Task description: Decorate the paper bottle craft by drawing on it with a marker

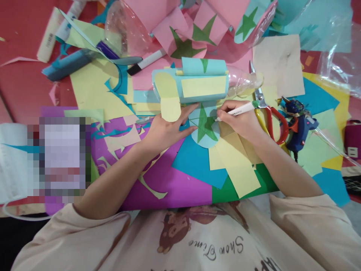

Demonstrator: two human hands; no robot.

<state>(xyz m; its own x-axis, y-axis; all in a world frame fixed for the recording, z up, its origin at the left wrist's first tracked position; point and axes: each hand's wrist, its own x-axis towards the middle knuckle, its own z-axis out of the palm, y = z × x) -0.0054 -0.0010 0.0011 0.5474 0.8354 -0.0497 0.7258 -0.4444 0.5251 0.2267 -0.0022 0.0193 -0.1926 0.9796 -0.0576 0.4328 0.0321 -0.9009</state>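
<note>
A plastic bottle wrapped in light blue and yellow paper (197,84) lies across the middle, shaped like a plane with paper wings. On its near light blue wing is a green paper star (205,126). My left hand (163,130) rests flat beside the star, fingers stretched out on the wing. My right hand (244,120) is closed round a white marker with a green cap (239,109), its tip touching the star's right edge.
Red-handled scissors (275,120) and a blue glue gun (299,126) lie to the right. A black marker (146,62), a clear bottle half (126,28) and pink sheets with green stars (186,35) sit behind. Coloured paper scraps cover the table.
</note>
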